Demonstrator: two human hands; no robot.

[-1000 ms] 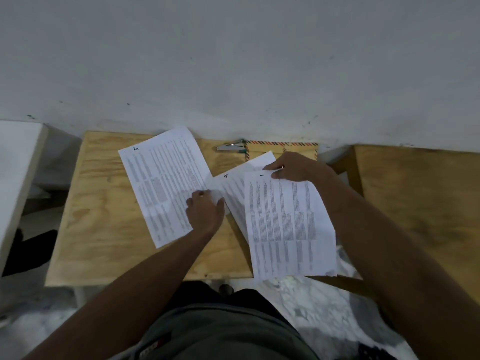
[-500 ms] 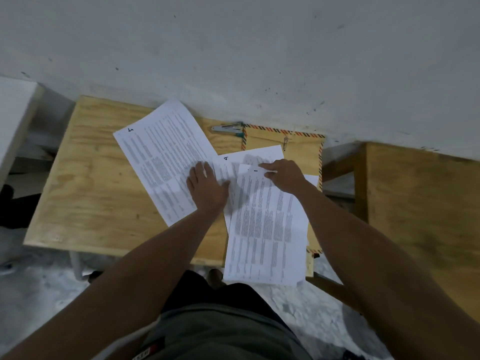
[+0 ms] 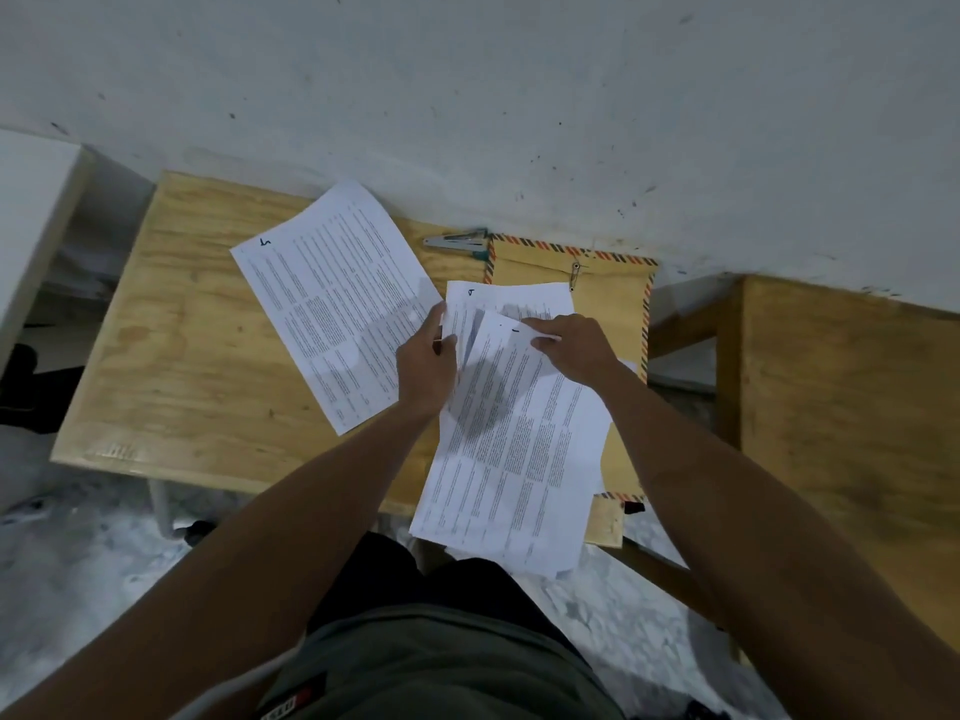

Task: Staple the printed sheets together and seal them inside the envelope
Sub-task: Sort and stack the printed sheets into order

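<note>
Head view: the top sheet (image 3: 519,433) is pinched at its upper edge by the right hand (image 3: 576,348); the left hand (image 3: 428,363) is closed on the stack's left edge; the envelope (image 3: 608,288) is largely covered; the stapler (image 3: 457,239) lies by the wall on the counter (image 3: 182,330); print is illegible.

The print on the sheets (image 3: 511,449) is too small to read. They cover most of the envelope (image 3: 613,298), so only its far end and striped right edge show. Both forearms run out at the near edge.
</note>
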